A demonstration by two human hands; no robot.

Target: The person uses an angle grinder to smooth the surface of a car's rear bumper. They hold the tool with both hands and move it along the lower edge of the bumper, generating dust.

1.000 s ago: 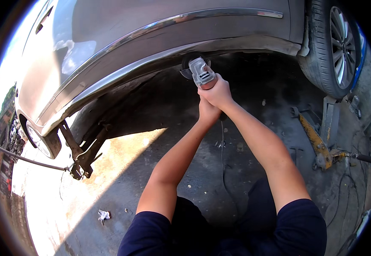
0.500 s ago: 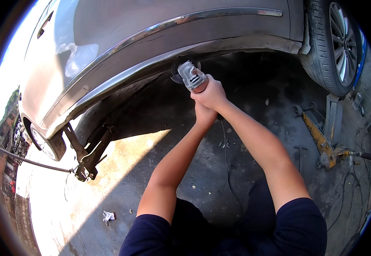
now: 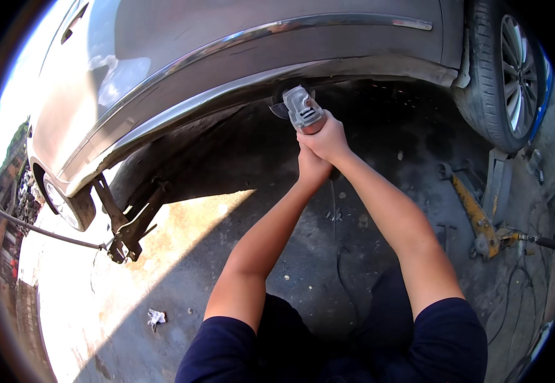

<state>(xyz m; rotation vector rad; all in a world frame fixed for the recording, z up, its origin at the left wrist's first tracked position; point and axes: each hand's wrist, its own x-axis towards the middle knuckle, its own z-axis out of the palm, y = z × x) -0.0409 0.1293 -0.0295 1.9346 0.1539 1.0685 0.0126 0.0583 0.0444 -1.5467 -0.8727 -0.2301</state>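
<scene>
Both of my hands are closed round an angle grinder (image 3: pixel 303 107) with a grey metal gear head. My right hand (image 3: pixel 328 137) wraps the body just behind the head. Lower down, my left hand (image 3: pixel 314 166) grips the rear part, which the fingers mostly hide. The disc and its guard (image 3: pixel 280 110) sit on the left side of the head, up against the lower sill edge (image 3: pixel 245 101) of a raised grey-brown car (image 3: pixel 277 57). Exactly where the disc meets the metal is hidden in shadow. Small bright specks show under the car to the right of the grinder.
A yellow floor jack (image 3: pixel 475 214) stands below the wheel (image 3: pixel 513 80) at the right. Another, dark jack (image 3: pixel 127 233) with a long handle is under the car's left end. The grinder's cord (image 3: pixel 339 268) trails across the concrete; a crumpled white scrap (image 3: pixel 156 317) lies at lower left.
Both hands and the grinder have shifted slightly right along the sill. Bright specks now show under the car to the right. The grip is unchanged.
</scene>
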